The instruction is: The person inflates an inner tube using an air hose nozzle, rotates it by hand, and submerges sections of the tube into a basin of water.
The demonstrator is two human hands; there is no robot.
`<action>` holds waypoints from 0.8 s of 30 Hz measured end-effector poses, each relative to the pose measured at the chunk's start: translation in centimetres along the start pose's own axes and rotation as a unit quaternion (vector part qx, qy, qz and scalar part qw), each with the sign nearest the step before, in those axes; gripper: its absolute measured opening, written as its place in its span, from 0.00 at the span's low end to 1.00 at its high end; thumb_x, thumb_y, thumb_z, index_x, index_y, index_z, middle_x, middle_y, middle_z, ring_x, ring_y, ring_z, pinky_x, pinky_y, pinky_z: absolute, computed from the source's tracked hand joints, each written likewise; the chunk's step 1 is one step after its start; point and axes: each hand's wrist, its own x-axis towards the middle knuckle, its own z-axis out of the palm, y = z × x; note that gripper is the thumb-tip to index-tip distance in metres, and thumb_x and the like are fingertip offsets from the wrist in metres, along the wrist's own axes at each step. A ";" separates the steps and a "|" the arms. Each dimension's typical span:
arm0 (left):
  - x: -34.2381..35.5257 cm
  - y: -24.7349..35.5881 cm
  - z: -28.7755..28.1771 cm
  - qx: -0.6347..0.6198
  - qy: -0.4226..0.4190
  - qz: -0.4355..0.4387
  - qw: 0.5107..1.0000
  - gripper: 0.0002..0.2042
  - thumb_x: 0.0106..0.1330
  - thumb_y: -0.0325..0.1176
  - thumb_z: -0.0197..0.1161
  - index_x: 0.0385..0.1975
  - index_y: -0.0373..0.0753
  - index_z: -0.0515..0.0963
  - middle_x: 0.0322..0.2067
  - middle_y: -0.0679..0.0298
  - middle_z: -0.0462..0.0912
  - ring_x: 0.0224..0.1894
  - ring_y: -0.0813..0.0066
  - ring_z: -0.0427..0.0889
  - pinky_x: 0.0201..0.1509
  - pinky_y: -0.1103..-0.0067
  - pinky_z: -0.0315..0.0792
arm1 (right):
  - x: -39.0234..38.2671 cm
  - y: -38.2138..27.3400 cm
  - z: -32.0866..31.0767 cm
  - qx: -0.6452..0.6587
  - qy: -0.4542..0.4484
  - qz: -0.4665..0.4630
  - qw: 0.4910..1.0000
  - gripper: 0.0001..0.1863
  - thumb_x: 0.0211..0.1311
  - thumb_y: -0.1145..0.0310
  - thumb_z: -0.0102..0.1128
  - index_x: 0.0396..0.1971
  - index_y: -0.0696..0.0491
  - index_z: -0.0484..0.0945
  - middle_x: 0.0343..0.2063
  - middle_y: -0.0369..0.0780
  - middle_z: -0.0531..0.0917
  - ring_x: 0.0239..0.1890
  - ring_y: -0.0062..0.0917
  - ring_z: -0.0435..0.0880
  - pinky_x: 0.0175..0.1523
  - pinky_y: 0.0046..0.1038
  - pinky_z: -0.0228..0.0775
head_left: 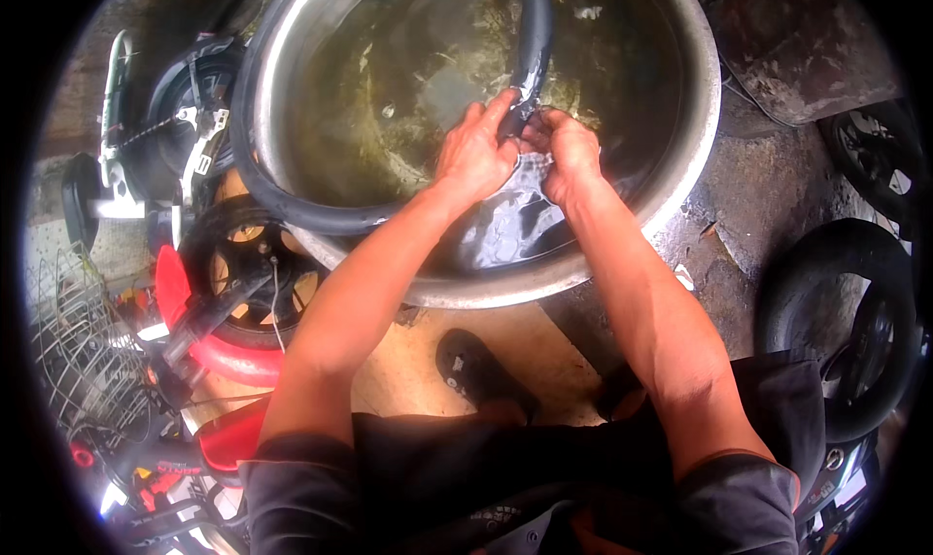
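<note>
A wide metal basin [702, 118] holds murky, yellow-green water [622, 79]. A black inner tube [535, 35], plump and wet, drops from the top of the picture into the middle of the basin. My left hand [476, 152] is closed around its lower part, fingers along its side. Against the same stretch of tube, the bent fingers of my right hand [566, 152] are pinched close to the left fingertips, right at the water. More black tubing curves over the basin's left rim and passes behind my left forearm. The fingertips partly hide the gripped spot.
Left of the basin lie a black spoked wheel [255, 263], red curved panels [233, 359], a wire basket [83, 331] and a white metal frame [117, 147]. On the right, a black tire [777, 293] stands near other wheels. A dark shoe [476, 365] is below the basin.
</note>
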 end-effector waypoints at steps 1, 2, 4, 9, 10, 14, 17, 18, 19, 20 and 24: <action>0.1 -0.2 0.1 -0.023 0.004 0.003 1.000 0.32 0.61 0.24 0.59 0.69 0.51 0.67 0.55 0.54 0.76 0.51 0.58 0.82 0.57 0.69 0.76 | 0.0 -0.1 -0.1 -0.034 -0.001 0.026 0.999 0.12 0.70 0.68 0.53 0.43 0.61 0.80 0.35 0.42 0.83 0.31 0.27 0.82 0.36 0.28 0.77; 0.3 -0.4 0.2 -0.045 0.003 0.000 0.999 0.31 0.61 0.23 0.59 0.68 0.49 0.68 0.55 0.54 0.76 0.53 0.60 0.82 0.58 0.70 0.75 | 0.0 0.0 0.0 -0.026 0.001 0.014 1.000 0.13 0.70 0.67 0.53 0.42 0.61 0.80 0.35 0.42 0.84 0.31 0.27 0.82 0.36 0.28 0.77; 0.6 -1.0 0.3 -0.060 0.003 0.007 0.998 0.31 0.61 0.25 0.60 0.68 0.50 0.68 0.55 0.55 0.75 0.56 0.60 0.80 0.60 0.71 0.74 | 0.1 0.0 0.1 -0.007 0.004 -0.010 1.000 0.13 0.70 0.66 0.54 0.42 0.62 0.80 0.35 0.42 0.84 0.32 0.27 0.82 0.35 0.29 0.77; 1.2 -2.1 0.3 -0.136 -0.013 0.011 0.991 0.31 0.62 0.24 0.60 0.68 0.48 0.68 0.56 0.58 0.74 0.56 0.63 0.78 0.61 0.72 0.72 | 0.4 0.2 0.1 -0.011 -0.001 -0.009 1.000 0.14 0.70 0.66 0.54 0.42 0.62 0.80 0.35 0.42 0.84 0.33 0.26 0.82 0.36 0.27 0.79; 1.2 -2.2 0.3 -0.149 -0.016 0.012 0.989 0.30 0.62 0.22 0.60 0.68 0.45 0.68 0.57 0.60 0.73 0.57 0.69 0.78 0.61 0.75 0.72 | 0.4 0.2 0.1 -0.019 -0.004 -0.009 1.000 0.14 0.70 0.66 0.54 0.43 0.62 0.80 0.35 0.42 0.84 0.33 0.26 0.82 0.36 0.27 0.79; 1.1 -2.1 0.3 -0.130 -0.016 0.007 0.991 0.30 0.63 0.20 0.59 0.68 0.44 0.67 0.57 0.60 0.72 0.57 0.69 0.77 0.61 0.76 0.71 | 0.2 0.0 0.1 -0.021 -0.009 -0.008 1.000 0.15 0.70 0.65 0.55 0.44 0.62 0.81 0.36 0.41 0.84 0.33 0.25 0.82 0.35 0.26 0.78; 0.9 -2.0 0.3 -0.126 -0.016 0.018 0.992 0.30 0.63 0.19 0.58 0.68 0.43 0.67 0.57 0.60 0.72 0.58 0.70 0.77 0.62 0.76 0.71 | 0.1 -0.1 0.2 -0.028 -0.011 -0.011 0.999 0.16 0.67 0.60 0.64 0.42 0.59 0.82 0.34 0.40 0.83 0.30 0.24 0.80 0.31 0.27 0.77; 0.8 -2.0 0.3 -0.133 -0.019 0.025 0.991 0.30 0.63 0.19 0.58 0.68 0.42 0.67 0.57 0.60 0.72 0.58 0.70 0.76 0.62 0.76 0.71 | 0.2 -0.2 0.2 -0.031 -0.017 -0.019 0.999 0.16 0.65 0.59 0.67 0.41 0.58 0.82 0.33 0.39 0.82 0.30 0.24 0.79 0.29 0.28 0.77; 0.7 -2.0 0.2 -0.141 -0.021 0.032 0.989 0.30 0.63 0.18 0.58 0.68 0.42 0.67 0.57 0.60 0.72 0.58 0.70 0.76 0.62 0.76 0.71 | 0.2 -0.2 0.2 -0.024 -0.023 -0.006 0.999 0.18 0.62 0.56 0.72 0.39 0.57 0.83 0.32 0.39 0.81 0.29 0.24 0.79 0.28 0.27 0.76; 0.6 -2.0 0.2 -0.141 -0.027 0.022 0.989 0.30 0.63 0.18 0.58 0.68 0.41 0.67 0.57 0.60 0.72 0.58 0.70 0.76 0.62 0.76 0.70 | 0.3 -0.3 0.2 -0.041 -0.025 -0.004 0.999 0.18 0.61 0.57 0.72 0.39 0.57 0.83 0.31 0.38 0.81 0.29 0.23 0.79 0.28 0.27 0.76; 0.2 -1.9 0.0 -0.149 -0.038 -0.003 0.988 0.30 0.63 0.18 0.57 0.68 0.41 0.67 0.58 0.60 0.71 0.59 0.70 0.76 0.62 0.76 0.71 | 0.6 -0.1 0.2 -0.072 -0.028 -0.001 0.997 0.16 0.64 0.60 0.69 0.38 0.59 0.82 0.29 0.39 0.81 0.27 0.24 0.80 0.28 0.27 0.76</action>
